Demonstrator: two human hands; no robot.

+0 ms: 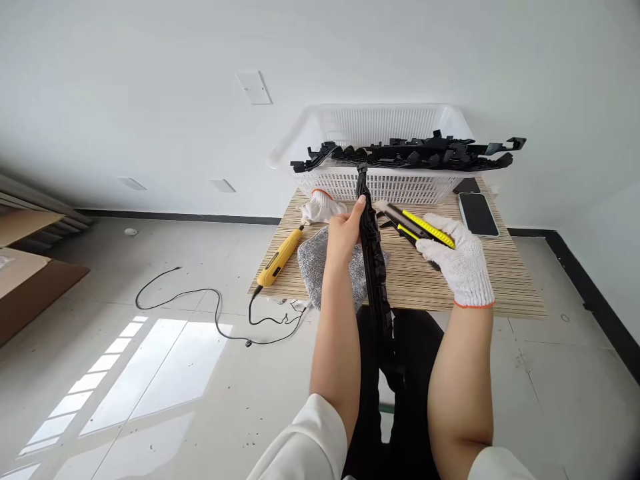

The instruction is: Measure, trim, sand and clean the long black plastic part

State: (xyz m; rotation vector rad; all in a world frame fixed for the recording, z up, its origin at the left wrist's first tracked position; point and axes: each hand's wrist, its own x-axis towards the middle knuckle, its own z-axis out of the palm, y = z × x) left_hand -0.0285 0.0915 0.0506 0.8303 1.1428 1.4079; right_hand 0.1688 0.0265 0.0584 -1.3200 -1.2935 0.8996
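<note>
My bare left hand [344, 235] grips a long black plastic strip [374, 263] that runs from my lap up toward the basket. My right hand [463, 263], in a white knit glove, holds a yellow and black utility knife [419, 229] with its tip close to the strip's upper part. Both hands are over a small striped wooden table [500, 280]. A grey glove [313, 263] lies on the table under my left hand.
A white plastic basket [380, 183] at the table's far edge carries several long black plastic parts [415, 152]. A phone [477, 213] lies at the right, a white glove [320, 207] and a yellow corded tool [281, 257] at the left. Cardboard boxes [25, 267] stand far left.
</note>
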